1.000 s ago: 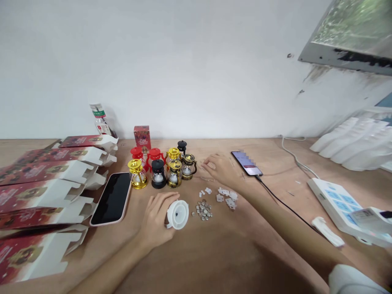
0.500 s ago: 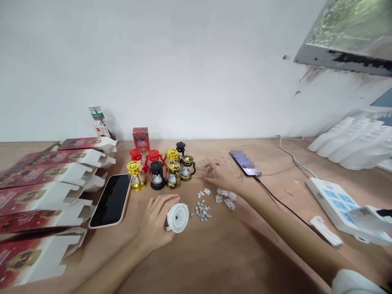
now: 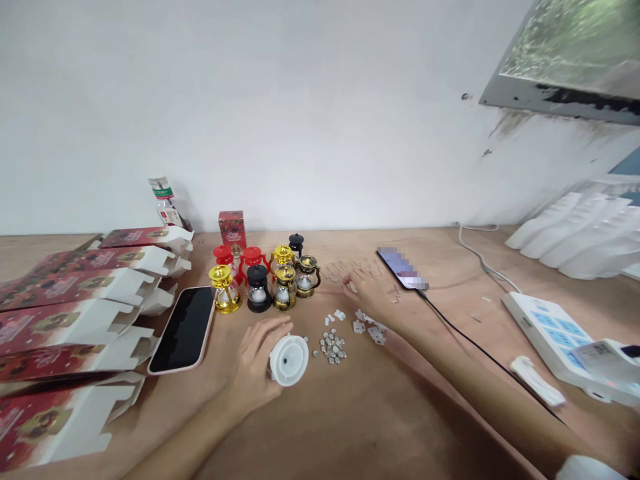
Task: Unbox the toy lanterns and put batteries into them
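Note:
My left hand [image 3: 257, 363] is wrapped round a small piece with a white round base [image 3: 290, 360], tilted so its underside with a dark centre hole faces me. The rest of that piece is hidden by my fingers. Farther right, my right hand [image 3: 369, 293] reaches down to the table among thin bent wires [image 3: 334, 270], its fingertips pinched together at one of them. Between my hands lie a heap of silver button cells [image 3: 333, 347] and some small white plastic pieces [image 3: 375, 332]. Several miniature lanterns [image 3: 257, 290] in red, gold, black and bronze stand beyond my left hand.
Red-and-white open boxes [image 3: 75, 320] line the left side, beside a dark phone [image 3: 183, 330]. A second phone [image 3: 403, 268] lies at the right on a black cable. A power strip [image 3: 545, 330] and white stacked pieces [image 3: 575, 237] sit far right. A bottle [image 3: 165, 203] stands by the wall.
My right hand has drawn slightly back and right, its fingers closing together over the wires. The white base in my left hand has turned a little more towards me.

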Action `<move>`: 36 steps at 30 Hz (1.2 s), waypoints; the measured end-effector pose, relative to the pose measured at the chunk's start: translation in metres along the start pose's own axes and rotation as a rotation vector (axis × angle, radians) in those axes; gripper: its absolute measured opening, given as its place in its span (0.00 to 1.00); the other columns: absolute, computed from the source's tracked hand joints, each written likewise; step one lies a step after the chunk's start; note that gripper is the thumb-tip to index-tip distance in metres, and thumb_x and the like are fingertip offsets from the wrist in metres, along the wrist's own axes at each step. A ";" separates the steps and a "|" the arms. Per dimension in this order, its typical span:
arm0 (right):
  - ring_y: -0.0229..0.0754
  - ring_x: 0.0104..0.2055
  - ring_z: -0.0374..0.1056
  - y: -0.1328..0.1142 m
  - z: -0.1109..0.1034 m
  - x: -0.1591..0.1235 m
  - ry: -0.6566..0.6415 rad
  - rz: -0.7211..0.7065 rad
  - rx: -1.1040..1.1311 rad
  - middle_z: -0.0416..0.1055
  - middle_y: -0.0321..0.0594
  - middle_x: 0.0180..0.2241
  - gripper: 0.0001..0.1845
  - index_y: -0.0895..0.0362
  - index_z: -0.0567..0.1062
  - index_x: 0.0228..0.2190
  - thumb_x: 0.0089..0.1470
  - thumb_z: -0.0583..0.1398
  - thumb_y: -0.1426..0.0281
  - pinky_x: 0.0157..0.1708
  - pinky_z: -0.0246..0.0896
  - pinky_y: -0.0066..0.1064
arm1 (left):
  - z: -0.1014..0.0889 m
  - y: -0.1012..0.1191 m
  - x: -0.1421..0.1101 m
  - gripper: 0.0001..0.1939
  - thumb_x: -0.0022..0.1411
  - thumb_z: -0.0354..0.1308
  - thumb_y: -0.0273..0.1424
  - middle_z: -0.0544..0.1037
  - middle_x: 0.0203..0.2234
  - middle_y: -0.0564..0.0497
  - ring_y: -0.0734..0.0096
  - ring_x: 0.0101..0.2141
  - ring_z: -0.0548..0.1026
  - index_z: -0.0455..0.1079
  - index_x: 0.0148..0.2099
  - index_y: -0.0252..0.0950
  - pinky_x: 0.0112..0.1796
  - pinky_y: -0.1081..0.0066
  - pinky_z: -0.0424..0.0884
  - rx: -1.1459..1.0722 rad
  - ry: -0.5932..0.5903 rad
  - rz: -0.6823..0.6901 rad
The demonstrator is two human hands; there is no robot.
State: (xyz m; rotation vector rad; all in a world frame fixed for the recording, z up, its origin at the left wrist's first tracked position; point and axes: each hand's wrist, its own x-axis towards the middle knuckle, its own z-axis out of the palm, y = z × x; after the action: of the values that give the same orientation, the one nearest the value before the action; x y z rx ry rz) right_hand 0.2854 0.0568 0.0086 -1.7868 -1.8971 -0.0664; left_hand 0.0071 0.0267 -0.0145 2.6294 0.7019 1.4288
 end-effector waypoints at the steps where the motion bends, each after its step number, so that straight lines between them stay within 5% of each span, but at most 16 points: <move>1: 0.50 0.42 0.66 -0.002 -0.002 -0.003 0.048 0.008 0.016 0.72 0.46 0.33 0.05 0.56 0.70 0.27 0.52 0.55 0.73 0.46 0.56 0.42 | 0.001 -0.001 -0.001 0.25 0.54 0.57 0.27 0.68 0.49 0.40 0.58 0.47 0.71 0.61 0.56 0.40 0.42 0.61 0.70 -0.020 0.036 -0.002; 4: 0.49 0.42 0.66 -0.015 -0.008 -0.022 0.186 0.021 0.097 0.71 0.47 0.35 0.08 0.55 0.68 0.31 0.58 0.49 0.69 0.45 0.59 0.41 | 0.001 -0.005 -0.004 0.25 0.54 0.60 0.28 0.63 0.53 0.43 0.58 0.50 0.69 0.61 0.55 0.44 0.45 0.59 0.71 -0.096 0.174 -0.033; 7: 0.44 0.36 0.68 -0.042 -0.010 -0.055 0.247 0.011 0.257 0.71 0.42 0.31 0.11 0.54 0.65 0.33 0.62 0.45 0.66 0.38 0.63 0.36 | -0.003 -0.004 -0.006 0.24 0.53 0.61 0.29 0.70 0.47 0.46 0.61 0.46 0.72 0.62 0.53 0.43 0.44 0.59 0.72 -0.171 0.258 -0.196; 9: 0.40 0.30 0.68 -0.065 -0.008 -0.079 0.146 0.002 0.503 0.70 0.38 0.27 0.10 0.53 0.64 0.33 0.63 0.46 0.65 0.31 0.63 0.31 | -0.007 -0.002 -0.007 0.23 0.53 0.61 0.34 0.74 0.43 0.46 0.60 0.44 0.74 0.64 0.52 0.40 0.45 0.58 0.71 -0.285 0.259 -0.411; 13: 0.37 0.25 0.65 -0.101 0.004 -0.107 -0.263 -0.156 0.670 0.68 0.35 0.25 0.10 0.53 0.63 0.30 0.62 0.47 0.67 0.26 0.62 0.27 | -0.011 0.000 -0.010 0.21 0.49 0.60 0.45 0.78 0.38 0.46 0.56 0.42 0.75 0.70 0.42 0.37 0.47 0.58 0.69 -0.560 0.313 -0.861; 17: 0.41 0.35 0.68 -0.109 0.014 -0.111 -0.340 -0.190 0.609 0.70 0.40 0.32 0.10 0.55 0.67 0.35 0.61 0.47 0.69 0.36 0.64 0.33 | -0.009 -0.003 -0.003 0.23 0.42 0.64 0.48 0.79 0.32 0.49 0.59 0.37 0.76 0.70 0.36 0.37 0.39 0.64 0.72 -0.739 0.526 -1.132; 19: 0.44 0.43 0.67 -0.108 0.014 -0.110 -0.365 -0.229 0.568 0.70 0.45 0.39 0.12 0.56 0.67 0.43 0.59 0.52 0.65 0.43 0.63 0.37 | -0.010 -0.002 0.004 0.25 0.41 0.64 0.48 0.79 0.29 0.49 0.61 0.33 0.77 0.70 0.36 0.35 0.32 0.67 0.73 -0.873 0.539 -1.171; 22: 0.52 0.53 0.61 -0.105 0.010 -0.109 -0.444 -0.309 0.501 0.65 0.50 0.51 0.37 0.57 0.62 0.54 0.46 0.64 0.55 0.52 0.58 0.44 | -0.013 0.001 0.012 0.26 0.41 0.65 0.48 0.79 0.27 0.49 0.63 0.28 0.77 0.69 0.36 0.33 0.26 0.70 0.71 -1.008 0.517 -1.199; 24: 0.55 0.55 0.57 -0.105 0.008 -0.108 -0.504 -0.344 0.471 0.62 0.50 0.55 0.45 0.57 0.60 0.57 0.40 0.68 0.55 0.54 0.55 0.47 | -0.014 0.003 0.013 0.25 0.41 0.65 0.47 0.79 0.26 0.49 0.64 0.26 0.77 0.70 0.35 0.32 0.24 0.71 0.70 -1.040 0.490 -1.203; 31: 0.50 0.50 0.61 -0.102 0.014 -0.111 -0.452 -0.370 0.468 0.65 0.49 0.48 0.36 0.58 0.61 0.56 0.46 0.63 0.67 0.51 0.59 0.43 | -0.012 0.005 0.009 0.23 0.40 0.67 0.44 0.80 0.28 0.48 0.59 0.32 0.78 0.71 0.35 0.33 0.31 0.67 0.73 -1.033 0.421 -1.196; 36: 0.46 0.48 0.64 -0.098 0.019 -0.117 -0.234 -0.389 0.526 0.62 0.49 0.45 0.29 0.58 0.62 0.52 0.48 0.61 0.68 0.46 0.65 0.36 | -0.012 0.007 0.009 0.26 0.40 0.69 0.42 0.80 0.32 0.47 0.56 0.37 0.78 0.70 0.40 0.33 0.37 0.62 0.73 -1.099 0.410 -1.235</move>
State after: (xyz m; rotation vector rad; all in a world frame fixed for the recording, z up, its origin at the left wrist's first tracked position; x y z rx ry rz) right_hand 0.1852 -0.0550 -0.0235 -1.1027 -2.1475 0.4783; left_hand 0.0041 0.0222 0.0008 0.7683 0.9030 1.2569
